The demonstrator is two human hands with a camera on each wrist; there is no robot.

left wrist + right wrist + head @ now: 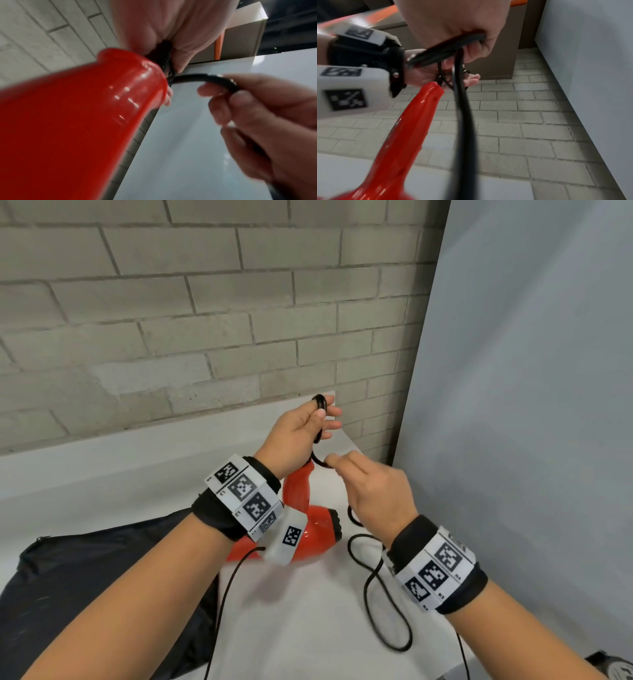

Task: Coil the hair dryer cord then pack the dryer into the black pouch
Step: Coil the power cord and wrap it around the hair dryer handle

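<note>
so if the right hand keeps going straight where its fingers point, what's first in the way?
Probably the left hand holding the coiled cord just beyond the right hand; depth between them is unclear.

The hair dryer (301, 529) is glossy red-orange, its nozzle end black. Its cord (375, 587) is black, and so is the pouch (85, 587). The tabletop (301, 621) is white. Both wrists carry black straps and white bands (246, 496) printed with black-and-white square codes. The brick wall (205, 302) is pale grey with darker joints; the panel (531, 371) is light blue-grey.
</note>
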